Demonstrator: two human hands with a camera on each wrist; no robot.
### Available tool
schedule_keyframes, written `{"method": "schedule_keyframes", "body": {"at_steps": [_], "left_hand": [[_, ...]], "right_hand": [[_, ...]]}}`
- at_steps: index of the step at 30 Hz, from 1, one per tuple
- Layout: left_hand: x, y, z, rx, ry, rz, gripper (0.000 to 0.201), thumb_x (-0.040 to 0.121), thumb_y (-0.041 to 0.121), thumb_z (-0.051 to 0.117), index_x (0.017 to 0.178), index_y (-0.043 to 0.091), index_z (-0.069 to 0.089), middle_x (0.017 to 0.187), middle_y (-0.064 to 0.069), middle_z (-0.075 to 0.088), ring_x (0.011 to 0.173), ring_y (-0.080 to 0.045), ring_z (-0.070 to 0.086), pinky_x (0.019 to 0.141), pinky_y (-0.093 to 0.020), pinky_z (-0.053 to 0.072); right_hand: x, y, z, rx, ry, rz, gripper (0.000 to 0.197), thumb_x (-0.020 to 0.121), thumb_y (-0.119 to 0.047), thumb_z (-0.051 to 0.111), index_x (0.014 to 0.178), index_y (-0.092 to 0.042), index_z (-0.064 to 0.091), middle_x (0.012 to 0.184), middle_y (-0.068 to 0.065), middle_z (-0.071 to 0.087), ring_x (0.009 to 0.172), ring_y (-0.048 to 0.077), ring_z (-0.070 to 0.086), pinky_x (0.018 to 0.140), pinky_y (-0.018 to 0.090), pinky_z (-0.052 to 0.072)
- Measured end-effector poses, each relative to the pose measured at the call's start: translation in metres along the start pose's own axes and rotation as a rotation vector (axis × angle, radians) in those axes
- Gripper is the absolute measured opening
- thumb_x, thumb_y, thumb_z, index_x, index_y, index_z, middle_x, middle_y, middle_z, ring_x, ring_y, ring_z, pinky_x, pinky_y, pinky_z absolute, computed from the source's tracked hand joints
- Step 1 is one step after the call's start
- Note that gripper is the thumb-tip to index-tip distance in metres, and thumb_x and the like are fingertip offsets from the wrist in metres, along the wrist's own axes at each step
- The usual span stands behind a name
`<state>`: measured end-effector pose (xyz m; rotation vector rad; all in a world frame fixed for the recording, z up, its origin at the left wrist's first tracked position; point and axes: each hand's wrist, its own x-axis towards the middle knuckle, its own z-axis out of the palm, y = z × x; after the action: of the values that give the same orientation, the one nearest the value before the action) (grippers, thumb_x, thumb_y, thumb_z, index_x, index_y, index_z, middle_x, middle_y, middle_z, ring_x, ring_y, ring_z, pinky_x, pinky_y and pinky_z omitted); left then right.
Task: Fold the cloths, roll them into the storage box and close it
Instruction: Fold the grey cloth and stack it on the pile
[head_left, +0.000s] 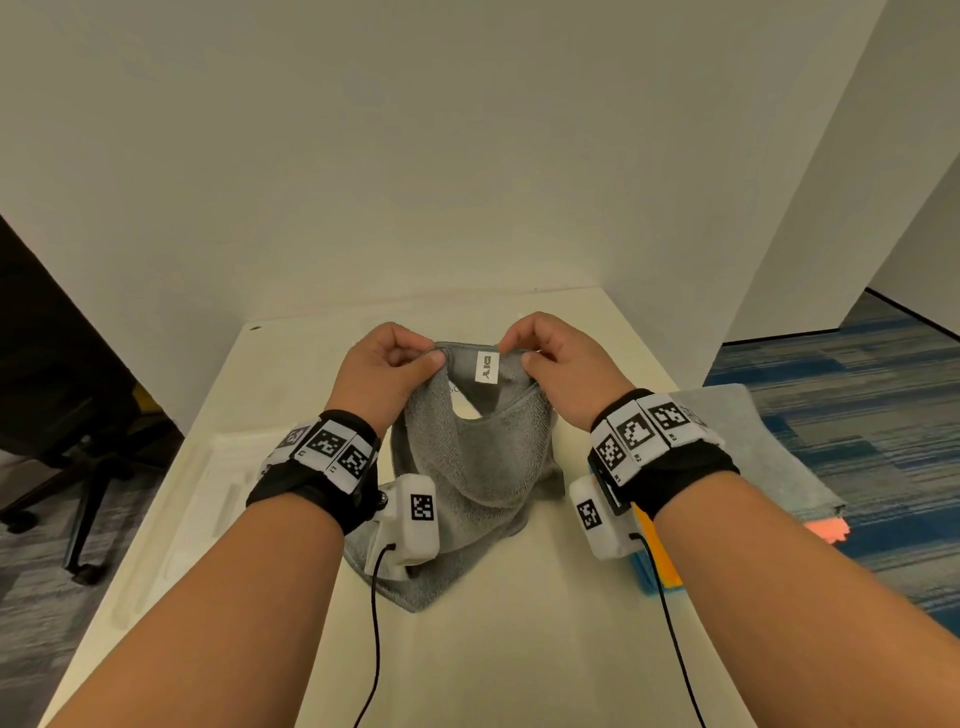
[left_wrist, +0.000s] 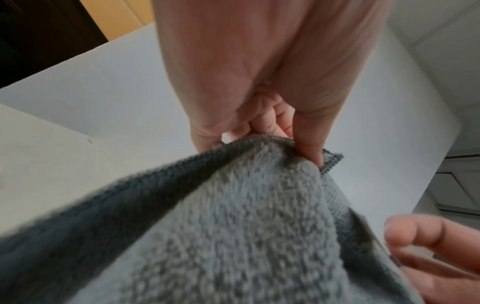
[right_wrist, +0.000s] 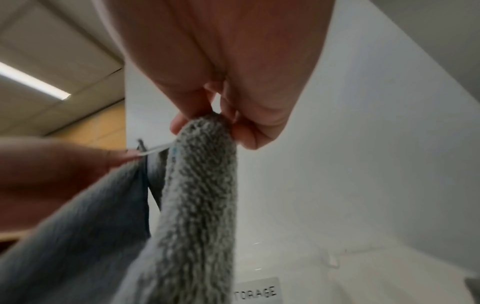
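1. Head view: my left hand (head_left: 387, 364) and my right hand (head_left: 558, 358) each pinch the top hem of the grey cloth (head_left: 478, 467), held up above the table (head_left: 519, 649). Its lower part drapes down and rests on the table.
2. Head view only: a white label (head_left: 487, 368) hangs from the hem between my two hands.
3. Head view only: a stack of cloths (head_left: 753, 457) lies on the table to the right of the grey cloth, with a grey one on top and orange and blue edges showing beneath.
4. Head view only: a pale, clear lid or tray (head_left: 208, 499) lies on the table to the left of the grey cloth. I cannot tell which it is.
5. Left wrist view: my thumb and curled fingers (left_wrist: 270, 121) clamp the dark stitched edge of the cloth. My right hand's fingers show at the lower right.
6. Right wrist view: my fingers grasp a bunched fold of the cloth. Below it, a sticker (right_wrist: 255, 292) on a clear surface reads "TORAGE"; the head view does not show this.
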<state>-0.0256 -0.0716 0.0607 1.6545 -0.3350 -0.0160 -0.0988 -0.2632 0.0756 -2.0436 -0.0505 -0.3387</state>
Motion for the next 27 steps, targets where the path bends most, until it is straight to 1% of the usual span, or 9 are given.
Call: {"method": "schedule_keyframes", "body": {"at_steps": [2, 5, 8, 11, 15, 18, 21, 25, 27], "left_hand": [[0.003, 0.005, -0.002, 0.01, 0.004, 0.034, 0.02, 0.083, 0.004, 0.07, 0.087, 0.022, 0.061, 0.068, 0.005, 0.062, 0.067, -0.01, 0.056, 0.07, -0.021, 0.046], [0.007, 0.014, -0.003, 0.056, -0.011, 0.081, 0.025, 0.086, 0.003, 0.065, 0.101, 0.024, 0.065, 0.079, 0.003, 0.064, 0.077, -0.009, 0.058, 0.076, -0.018, 0.047], [0.009, 0.022, -0.004, 0.135, 0.018, 0.128, 0.023, 0.089, 0.004, 0.06, 0.098, 0.023, 0.069, 0.086, 0.007, 0.067, 0.079, -0.002, 0.06, 0.074, -0.01, 0.046], [0.012, 0.026, -0.008, 0.166, 0.078, 0.154, 0.021, 0.09, 0.006, 0.059, 0.094, 0.023, 0.07, 0.087, 0.009, 0.068, 0.081, -0.002, 0.06, 0.076, -0.01, 0.047], [0.015, 0.025, -0.015, 0.122, 0.18, 0.147, 0.02, 0.09, 0.006, 0.06, 0.092, 0.023, 0.069, 0.091, 0.004, 0.069, 0.086, -0.007, 0.062, 0.081, -0.016, 0.049], [0.018, 0.023, -0.022, 0.101, 0.265, 0.123, 0.017, 0.09, 0.008, 0.06, 0.097, 0.019, 0.07, 0.092, 0.001, 0.069, 0.086, -0.008, 0.061, 0.083, -0.018, 0.049], [0.02, 0.025, -0.028, 0.08, 0.312, 0.127, 0.015, 0.09, 0.01, 0.06, 0.098, 0.019, 0.069, 0.087, 0.007, 0.067, 0.081, -0.004, 0.06, 0.081, -0.016, 0.048], [0.02, 0.035, -0.026, -0.001, 0.295, 0.159, 0.015, 0.091, 0.007, 0.059, 0.098, 0.016, 0.068, 0.085, 0.008, 0.066, 0.079, -0.001, 0.059, 0.074, -0.01, 0.045], [0.019, 0.041, -0.025, -0.073, 0.262, 0.158, 0.016, 0.092, 0.006, 0.057, 0.094, 0.018, 0.068, 0.085, 0.007, 0.066, 0.077, 0.0, 0.059, 0.072, -0.011, 0.046]], "right_hand": [[0.001, 0.0, -0.001, -0.288, -0.01, -0.041, 0.038, 0.091, 0.005, 0.041, 0.093, -0.025, 0.065, 0.098, -0.005, 0.058, 0.08, 0.008, 0.053, 0.073, 0.025, 0.04], [0.005, 0.003, 0.003, -0.571, -0.129, -0.063, 0.045, 0.088, 0.008, 0.042, 0.106, -0.021, 0.07, 0.11, 0.006, 0.052, 0.099, 0.02, 0.053, 0.087, 0.027, 0.041], [0.007, 0.009, 0.006, -0.735, -0.248, 0.025, 0.048, 0.088, 0.008, 0.043, 0.116, -0.023, 0.067, 0.117, 0.006, 0.047, 0.105, 0.026, 0.05, 0.089, 0.03, 0.041], [0.005, 0.011, 0.009, -0.811, -0.227, 0.06, 0.031, 0.095, -0.012, 0.045, 0.118, -0.018, 0.064, 0.119, 0.007, 0.047, 0.106, 0.027, 0.052, 0.089, 0.034, 0.045], [0.002, 0.009, 0.004, -0.805, -0.184, 0.025, 0.034, 0.095, -0.04, 0.049, 0.116, -0.018, 0.063, 0.117, 0.003, 0.048, 0.105, 0.022, 0.05, 0.09, 0.036, 0.046], [0.001, 0.005, -0.003, -0.557, -0.032, -0.075, 0.019, 0.091, -0.032, 0.057, 0.104, -0.018, 0.064, 0.109, -0.001, 0.047, 0.102, 0.015, 0.048, 0.09, 0.028, 0.04], [0.003, -0.002, -0.011, -0.386, 0.133, -0.099, 0.007, 0.086, -0.023, 0.059, 0.089, -0.018, 0.059, 0.101, -0.004, 0.044, 0.094, 0.011, 0.046, 0.083, 0.022, 0.034], [0.003, -0.01, -0.017, -0.294, 0.201, -0.146, 0.033, 0.074, -0.04, 0.045, 0.083, -0.01, 0.054, 0.093, -0.004, 0.044, 0.083, 0.008, 0.045, 0.072, 0.018, 0.037], [0.003, -0.011, -0.018, -0.233, 0.26, -0.166, 0.033, 0.078, -0.04, 0.049, 0.084, -0.008, 0.054, 0.088, -0.006, 0.044, 0.077, 0.005, 0.044, 0.068, 0.015, 0.037]]}}
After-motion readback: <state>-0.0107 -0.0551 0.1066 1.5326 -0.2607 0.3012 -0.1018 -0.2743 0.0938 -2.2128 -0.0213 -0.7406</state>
